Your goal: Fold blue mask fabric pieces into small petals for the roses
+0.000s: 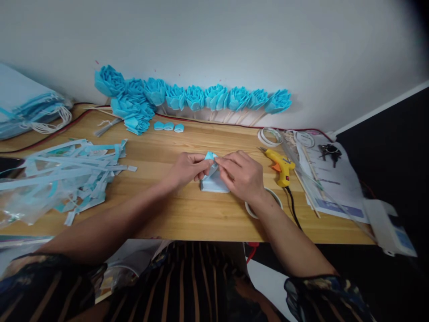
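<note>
A small folded blue piece [210,155] is pinched between both hands above the middle of the wooden table. My left hand [187,170] grips it from the left with thumb and fingers pressed together. From the right, my right hand [243,172] pinches its other side, the fingertips of both hands nearly touching. Just beneath the hands lies a stack of pale blue sheets [214,185], partly covered by them. Three small folded blue pieces [168,126] sit in a row farther back.
Blue flowers on sticks [195,98] lean against the wall. Cut strips [77,167] are heaped at the left. At the right are a yellow glue gun [283,167], tape rolls [270,137], papers [338,183] and keys [330,152]. Another roll [277,197] lies under my right forearm.
</note>
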`<action>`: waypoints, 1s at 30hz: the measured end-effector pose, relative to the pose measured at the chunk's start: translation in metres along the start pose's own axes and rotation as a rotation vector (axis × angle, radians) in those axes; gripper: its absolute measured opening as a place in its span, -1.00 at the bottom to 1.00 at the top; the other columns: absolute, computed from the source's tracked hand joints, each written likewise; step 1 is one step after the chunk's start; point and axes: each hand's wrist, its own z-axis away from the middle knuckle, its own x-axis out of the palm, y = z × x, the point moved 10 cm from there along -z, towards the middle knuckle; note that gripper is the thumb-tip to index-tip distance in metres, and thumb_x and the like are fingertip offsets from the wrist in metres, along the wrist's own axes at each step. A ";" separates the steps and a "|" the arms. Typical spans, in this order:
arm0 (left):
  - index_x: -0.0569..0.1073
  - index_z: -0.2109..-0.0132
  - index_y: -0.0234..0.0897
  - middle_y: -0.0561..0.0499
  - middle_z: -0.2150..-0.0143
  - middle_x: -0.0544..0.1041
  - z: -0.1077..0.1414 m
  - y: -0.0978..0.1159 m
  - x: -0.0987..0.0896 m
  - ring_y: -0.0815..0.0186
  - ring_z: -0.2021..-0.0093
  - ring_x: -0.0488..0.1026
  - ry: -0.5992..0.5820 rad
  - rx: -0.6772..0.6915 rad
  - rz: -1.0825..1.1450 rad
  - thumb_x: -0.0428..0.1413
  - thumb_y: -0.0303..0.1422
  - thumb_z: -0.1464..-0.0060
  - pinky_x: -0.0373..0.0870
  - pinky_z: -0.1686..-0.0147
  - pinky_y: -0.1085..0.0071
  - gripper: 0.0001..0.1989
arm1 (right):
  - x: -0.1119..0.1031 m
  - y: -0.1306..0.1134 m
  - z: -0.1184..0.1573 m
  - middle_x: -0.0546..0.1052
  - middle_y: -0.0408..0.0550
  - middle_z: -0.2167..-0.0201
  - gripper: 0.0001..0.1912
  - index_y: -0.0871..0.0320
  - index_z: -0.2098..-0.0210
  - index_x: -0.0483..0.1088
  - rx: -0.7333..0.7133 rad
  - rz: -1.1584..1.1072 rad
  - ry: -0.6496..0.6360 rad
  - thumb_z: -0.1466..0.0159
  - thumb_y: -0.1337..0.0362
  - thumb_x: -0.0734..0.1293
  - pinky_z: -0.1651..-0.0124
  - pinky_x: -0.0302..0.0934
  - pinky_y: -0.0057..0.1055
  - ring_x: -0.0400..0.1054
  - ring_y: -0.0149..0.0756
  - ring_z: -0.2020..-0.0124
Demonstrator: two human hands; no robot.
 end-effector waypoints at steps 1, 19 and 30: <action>0.43 0.54 -0.32 0.09 0.62 0.37 0.000 0.001 -0.001 0.51 0.62 0.24 0.005 0.010 -0.004 0.15 -0.28 -0.10 0.16 0.61 0.55 -0.70 | 0.001 0.001 0.000 0.59 -0.02 0.32 -0.76 0.15 0.11 0.55 0.008 -0.039 -0.009 -0.31 0.43 0.28 0.31 0.27 -0.29 0.39 -0.23 0.31; 0.37 0.46 -0.29 0.13 0.53 0.28 0.004 0.016 0.014 0.46 0.50 0.19 -0.096 0.192 -0.216 0.16 -0.16 -0.07 0.07 0.51 0.48 -0.69 | 0.046 0.054 0.023 0.44 -0.19 0.34 -0.54 0.05 -0.13 0.40 0.725 -0.974 -0.091 -0.23 0.27 0.38 0.27 0.26 -0.41 0.31 -0.41 0.37; 0.36 0.45 -0.29 0.14 0.52 0.26 0.001 0.012 0.010 0.44 0.47 0.18 -0.075 0.165 -0.153 0.20 -0.13 -0.01 0.09 0.45 0.47 -0.68 | 0.051 0.057 0.027 0.49 -0.16 0.33 -0.60 0.08 -0.10 0.44 0.767 -1.058 -0.053 -0.26 0.21 0.37 0.28 0.27 -0.43 0.36 -0.40 0.33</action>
